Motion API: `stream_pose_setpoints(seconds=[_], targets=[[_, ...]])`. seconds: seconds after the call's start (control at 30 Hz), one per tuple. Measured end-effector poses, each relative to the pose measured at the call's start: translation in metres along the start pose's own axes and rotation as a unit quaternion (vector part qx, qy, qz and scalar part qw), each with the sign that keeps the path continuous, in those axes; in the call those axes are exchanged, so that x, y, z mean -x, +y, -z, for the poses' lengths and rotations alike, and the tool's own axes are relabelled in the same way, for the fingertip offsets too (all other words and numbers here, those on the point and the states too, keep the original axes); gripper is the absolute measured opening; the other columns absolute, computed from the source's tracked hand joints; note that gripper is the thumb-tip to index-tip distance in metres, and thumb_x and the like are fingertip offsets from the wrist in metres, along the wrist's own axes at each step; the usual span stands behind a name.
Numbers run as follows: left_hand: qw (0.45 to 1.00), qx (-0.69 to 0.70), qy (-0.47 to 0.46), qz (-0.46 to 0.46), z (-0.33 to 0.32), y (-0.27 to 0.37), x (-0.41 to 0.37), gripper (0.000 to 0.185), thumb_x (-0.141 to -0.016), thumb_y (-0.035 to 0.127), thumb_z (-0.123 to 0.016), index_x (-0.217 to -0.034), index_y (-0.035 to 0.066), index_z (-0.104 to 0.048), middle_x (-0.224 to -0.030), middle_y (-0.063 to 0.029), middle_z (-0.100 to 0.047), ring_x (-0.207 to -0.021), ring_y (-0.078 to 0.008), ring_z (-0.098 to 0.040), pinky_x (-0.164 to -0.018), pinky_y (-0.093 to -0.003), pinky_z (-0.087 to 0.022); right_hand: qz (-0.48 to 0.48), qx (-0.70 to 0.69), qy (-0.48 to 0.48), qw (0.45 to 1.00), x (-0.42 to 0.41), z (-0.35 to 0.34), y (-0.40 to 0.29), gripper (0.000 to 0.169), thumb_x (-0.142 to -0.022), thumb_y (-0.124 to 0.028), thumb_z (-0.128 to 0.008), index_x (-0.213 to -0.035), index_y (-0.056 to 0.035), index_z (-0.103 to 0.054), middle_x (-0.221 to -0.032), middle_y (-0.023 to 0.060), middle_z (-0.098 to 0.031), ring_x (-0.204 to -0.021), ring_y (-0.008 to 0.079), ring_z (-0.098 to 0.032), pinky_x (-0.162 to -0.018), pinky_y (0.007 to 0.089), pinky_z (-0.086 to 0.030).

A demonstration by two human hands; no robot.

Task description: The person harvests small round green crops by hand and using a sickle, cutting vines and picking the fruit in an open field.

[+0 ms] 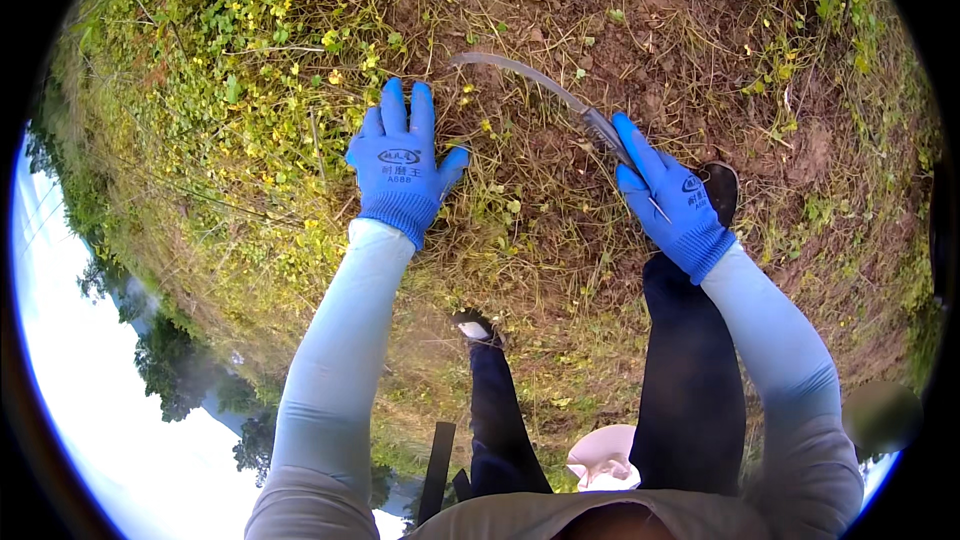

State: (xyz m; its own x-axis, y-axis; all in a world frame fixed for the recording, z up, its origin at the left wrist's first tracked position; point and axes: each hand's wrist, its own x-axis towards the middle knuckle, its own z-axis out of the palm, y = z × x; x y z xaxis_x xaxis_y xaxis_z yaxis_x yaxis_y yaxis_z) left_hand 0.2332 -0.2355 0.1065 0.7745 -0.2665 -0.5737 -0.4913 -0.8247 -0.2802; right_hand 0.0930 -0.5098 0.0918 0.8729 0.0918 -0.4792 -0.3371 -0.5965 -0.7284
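Note:
Both hands wear blue work gloves with knitted cuffs and printed writing. My right hand [664, 191] grips the dark handle of a sickle [536, 79]; its thin curved blade reaches up and left over the soil, the tip pointing left. My left hand [401, 146] is spread palm down, fingers apart, over the edge of the yellow-green weeds [285, 120], holding nothing. Whether it touches the plants I cannot tell. Between the hands lie uprooted or flattened stems and dry grass [517, 217] on brown earth.
My shoes [720, 191] stand on the slope, one beside my right hand, the other [476, 328] lower down. A pale pink hat-like thing [606, 457] shows between my legs. Dark straps [437, 469] hang below. Trees [176, 367] and sky are at the left. Bare soil [637, 37] spans the upper middle.

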Motion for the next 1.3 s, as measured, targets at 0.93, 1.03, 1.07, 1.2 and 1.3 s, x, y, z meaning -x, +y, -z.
stream_pose_setpoints(seconds=[0.93, 1.03, 1.07, 1.2, 1.3], targets=[[0.992, 0.074, -0.085, -0.053, -0.063, -0.029, 0.076, 0.045, -0.084, 0.03, -0.073, -0.12, 0.01, -0.056, -0.116, -0.0115, -0.057, -0.105, -0.0314, -0.06, -0.083, -0.0464, -0.05, 0.051, 0.04, -0.071, 0.995, -0.044, -0.046, -0.009, 0.062, -0.103, -0.026, -0.051, -0.159, -0.0265, -0.024, -0.093, 0.0255, -0.062, -0.084, 0.0432, -0.065, -0.074, 0.0505, -0.052], [0.995, 0.092, -0.012, -0.043, -0.061, -0.031, 0.091, 0.055, -0.084, 0.03, -0.073, -0.132, 0.01, -0.053, -0.125, -0.0133, -0.057, -0.106, -0.0321, -0.059, -0.085, -0.0477, -0.049, 0.023, 0.081, -0.122, 0.989, -0.014, -0.039, 0.001, 0.067, -0.103, -0.024, -0.052, -0.161, -0.028, -0.018, -0.093, 0.0262, -0.062, -0.082, 0.0429, -0.066, -0.075, 0.0495, -0.053], [0.993, 0.111, -0.013, -0.039, -0.063, -0.034, 0.097, 0.065, -0.083, 0.032, -0.074, -0.139, 0.009, -0.05, -0.137, -0.017, -0.053, -0.114, -0.0365, -0.058, -0.091, -0.0509, -0.048, 0.01, 0.085, -0.142, 0.986, 0.005, -0.027, 0.015, 0.067, -0.103, -0.024, -0.052, -0.161, -0.0284, -0.018, -0.093, 0.0261, -0.062, -0.083, 0.0426, -0.066, -0.076, 0.0491, -0.053], [0.982, 0.119, 0.11, -0.1, 0.001, -0.02, 0.108, 0.069, -0.082, 0.035, -0.075, -0.14, 0.005, -0.051, -0.145, -0.0214, -0.046, -0.127, -0.0436, -0.049, -0.102, -0.0553, -0.041, -0.053, 0.111, -0.17, 0.978, 0.035, 0.0, 0.015, 0.062, -0.103, -0.023, -0.052, -0.16, -0.0215, -0.027, -0.093, 0.0228, -0.062, -0.085, 0.0365, -0.065, -0.078, 0.0423, -0.051], [0.941, 0.223, 0.208, -0.149, 0.018, 0.011, 0.081, 0.073, -0.084, 0.039, -0.074, -0.141, 0.002, -0.049, -0.15, -0.0238, -0.04, -0.134, -0.0452, -0.043, -0.108, -0.0564, -0.037, 0.027, -0.04, -0.045, 0.998, 0.024, -0.015, 0.015, 0.064, -0.103, -0.019, -0.053, -0.16, -0.0201, -0.025, -0.103, 0.0249, -0.063, -0.089, 0.0385, -0.066, -0.08, 0.0458, -0.052]])
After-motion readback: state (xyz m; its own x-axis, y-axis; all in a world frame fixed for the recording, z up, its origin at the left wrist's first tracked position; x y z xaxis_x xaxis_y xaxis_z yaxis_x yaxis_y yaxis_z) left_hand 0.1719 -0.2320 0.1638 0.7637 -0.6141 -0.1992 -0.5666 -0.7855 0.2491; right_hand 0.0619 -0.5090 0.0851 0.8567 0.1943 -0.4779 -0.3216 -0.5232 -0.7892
